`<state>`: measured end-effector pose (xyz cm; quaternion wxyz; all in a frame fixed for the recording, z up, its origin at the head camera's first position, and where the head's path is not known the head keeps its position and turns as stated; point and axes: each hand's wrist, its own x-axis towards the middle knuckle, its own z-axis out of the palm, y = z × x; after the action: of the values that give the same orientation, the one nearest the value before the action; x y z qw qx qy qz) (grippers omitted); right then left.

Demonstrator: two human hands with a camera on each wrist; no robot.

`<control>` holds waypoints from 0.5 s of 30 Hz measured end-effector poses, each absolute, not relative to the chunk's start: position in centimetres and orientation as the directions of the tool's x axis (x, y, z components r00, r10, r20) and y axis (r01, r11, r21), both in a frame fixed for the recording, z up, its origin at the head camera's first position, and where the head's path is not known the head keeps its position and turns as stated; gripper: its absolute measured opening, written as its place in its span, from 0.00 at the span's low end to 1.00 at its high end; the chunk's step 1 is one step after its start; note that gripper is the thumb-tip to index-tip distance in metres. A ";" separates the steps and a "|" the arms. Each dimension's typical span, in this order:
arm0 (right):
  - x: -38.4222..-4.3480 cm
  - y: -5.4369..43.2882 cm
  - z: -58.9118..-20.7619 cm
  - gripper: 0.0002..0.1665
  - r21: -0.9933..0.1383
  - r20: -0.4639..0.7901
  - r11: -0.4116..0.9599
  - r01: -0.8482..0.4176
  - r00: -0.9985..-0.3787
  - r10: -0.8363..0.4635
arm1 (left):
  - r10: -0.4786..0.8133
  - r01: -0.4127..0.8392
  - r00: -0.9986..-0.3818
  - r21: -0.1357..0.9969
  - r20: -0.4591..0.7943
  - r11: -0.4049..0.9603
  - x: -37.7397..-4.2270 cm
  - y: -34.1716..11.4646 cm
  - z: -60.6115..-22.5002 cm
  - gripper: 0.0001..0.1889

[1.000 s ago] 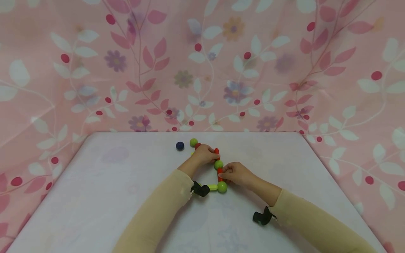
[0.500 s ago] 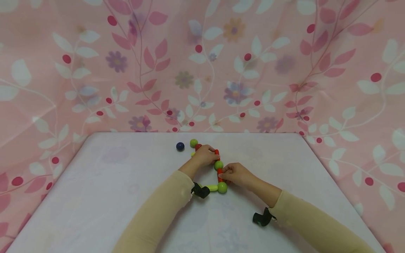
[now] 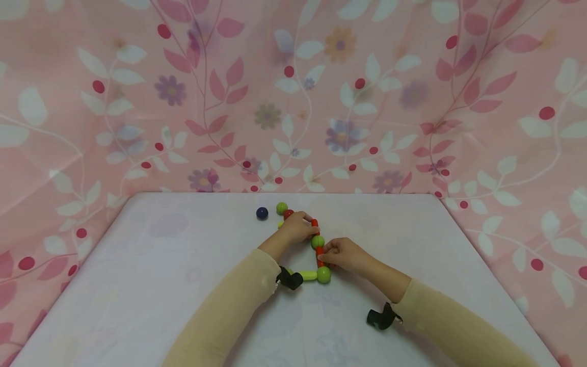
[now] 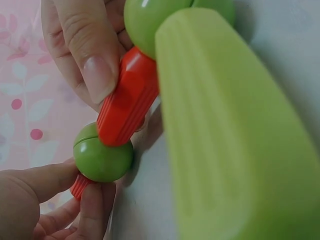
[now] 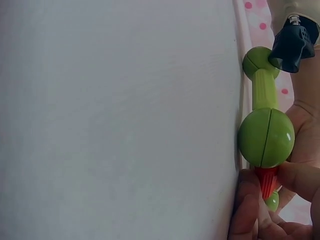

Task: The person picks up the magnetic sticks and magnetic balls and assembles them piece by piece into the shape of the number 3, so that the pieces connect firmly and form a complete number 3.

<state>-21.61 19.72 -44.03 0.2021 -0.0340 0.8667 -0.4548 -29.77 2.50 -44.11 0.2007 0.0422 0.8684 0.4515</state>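
Note:
My left hand (image 3: 297, 228) pinches a red toy rod (image 3: 315, 224) that joins the far side of a green ball (image 3: 318, 241). On that ball's near side, my right hand (image 3: 346, 254) grips another red rod (image 3: 320, 256) between thumb and fingers. This second rod runs down to a larger-looking green ball (image 3: 323, 274), from which a yellow-green rod (image 3: 309, 276) leads left under the left wrist. In the left wrist view, the red rod (image 4: 129, 97) meets the ball (image 4: 103, 156) between both hands. The right fingers partly cover the red rod (image 5: 267, 181) in the right wrist view.
Beyond the left hand lie a dark blue ball (image 3: 262, 213), a green ball (image 3: 282, 208) and a red piece (image 3: 288, 214) partly hidden by the hand. Black wrist cameras (image 3: 381, 317) hang from both sleeves. A pink floral cloth (image 3: 293, 102) stands behind the white table (image 3: 183, 285).

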 end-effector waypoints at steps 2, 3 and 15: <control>-21.6 19.7 -44.0 0.14 -0.801 -0.323 0.586 0.123 -0.913 -0.249 | 0.256 -0.115 -0.913 0.803 -0.318 0.585 -29.7 2.4 -44.0 0.22; -21.5 19.8 -43.9 0.14 -0.801 -0.323 0.587 0.119 -0.912 -0.255 | 0.258 -0.118 -0.912 0.805 -0.320 0.581 -29.5 2.4 -43.9 0.22; -22.3 20.4 -43.3 0.13 -0.779 -0.303 0.621 0.082 -0.917 -0.260 | 0.275 -0.114 -0.910 0.823 -0.312 0.556 -29.1 2.0 -43.6 0.21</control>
<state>-22.34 20.36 -43.26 0.1974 -0.0506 0.8784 -0.4323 -29.07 2.02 -43.59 0.2074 0.0469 0.8574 0.4687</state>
